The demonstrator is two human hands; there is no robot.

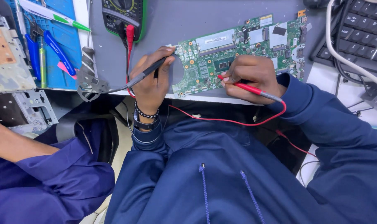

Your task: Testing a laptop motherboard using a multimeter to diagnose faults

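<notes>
A green circuit board [254,43] lies on the grey desk [176,20] near its front edge. My left hand [152,81] grips a black test probe [149,70], its tip at the board's left edge. My right hand [250,76] grips a red test probe [248,88], with the tip resting on the board's lower middle. A red lead [225,120] runs from the red probe across my blue hoodie. Both leads go up to a multimeter [123,14] at the desk's far left.
A black keyboard [358,29] with a white cable sits at the right. A blue mat [64,45] holds pens, screwdrivers and cutters at the left, next to metal chassis parts [14,74]. Another person's arm [14,145] in a blue sleeve rests at lower left.
</notes>
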